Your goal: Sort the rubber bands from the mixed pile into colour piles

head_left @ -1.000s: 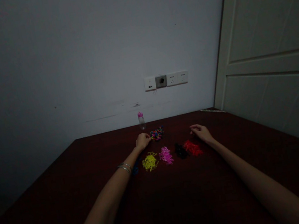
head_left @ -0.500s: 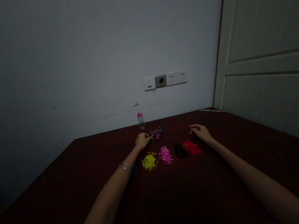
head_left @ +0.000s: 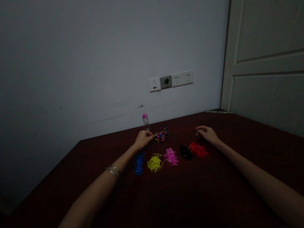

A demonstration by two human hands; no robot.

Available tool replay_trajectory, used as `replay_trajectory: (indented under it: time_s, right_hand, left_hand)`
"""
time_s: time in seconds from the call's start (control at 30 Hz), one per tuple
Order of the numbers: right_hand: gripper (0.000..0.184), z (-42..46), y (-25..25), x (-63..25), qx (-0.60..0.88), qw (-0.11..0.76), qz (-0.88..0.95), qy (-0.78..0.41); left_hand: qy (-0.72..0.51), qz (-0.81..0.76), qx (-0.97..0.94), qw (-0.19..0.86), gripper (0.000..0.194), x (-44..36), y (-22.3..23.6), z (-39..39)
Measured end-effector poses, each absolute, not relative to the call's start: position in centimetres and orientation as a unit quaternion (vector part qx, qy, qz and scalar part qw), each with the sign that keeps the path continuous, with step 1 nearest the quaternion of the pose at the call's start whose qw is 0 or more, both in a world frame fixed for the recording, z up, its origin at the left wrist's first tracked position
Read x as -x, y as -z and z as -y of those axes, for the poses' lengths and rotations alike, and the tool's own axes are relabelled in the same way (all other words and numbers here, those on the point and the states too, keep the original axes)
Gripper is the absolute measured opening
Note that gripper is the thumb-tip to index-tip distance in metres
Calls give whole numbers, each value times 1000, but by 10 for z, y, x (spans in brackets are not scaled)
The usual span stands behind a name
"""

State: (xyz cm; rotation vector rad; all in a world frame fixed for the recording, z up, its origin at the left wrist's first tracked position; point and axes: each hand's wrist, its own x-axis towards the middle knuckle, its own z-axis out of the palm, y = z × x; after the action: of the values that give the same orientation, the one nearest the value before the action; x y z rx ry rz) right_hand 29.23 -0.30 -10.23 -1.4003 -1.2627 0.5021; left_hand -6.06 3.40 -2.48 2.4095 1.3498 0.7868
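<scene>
My left hand is pinched closed at the left edge of a mixed-colour pile of small bands; anything between its fingertips is too small to make out. To the right, my right hand rests on the table with fingers loosely stretched and apart, holding nothing visible. Nearer to me lie sorted piles of thin band-like pieces in a row: blue, yellow, pink, black and red. The red pile is closest to my right hand.
A clear bottle with a pink top stands behind my left hand, near the wall. The dark reddish table meets the wall, which bears sockets and a switch. A pale panelled door is at the right.
My left forearm has swung left, uncovering the blue pile. My left hand stays beside the mixed pile, and my right hand keeps its place. The whole view has shifted slightly.
</scene>
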Motion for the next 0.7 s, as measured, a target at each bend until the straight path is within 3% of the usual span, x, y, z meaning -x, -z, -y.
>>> replay_trajectory:
  time_s: [0.4,0.7]
  right_hand:
    - [30,1,103,-293,597,553,534,-231]
    - [29,0,106,-295,599,550,544,-209]
  left_hand:
    - [-173,-404,-878,191,20,89,14,23]
    - [-146,-407,-867,245,22,97,24,6]
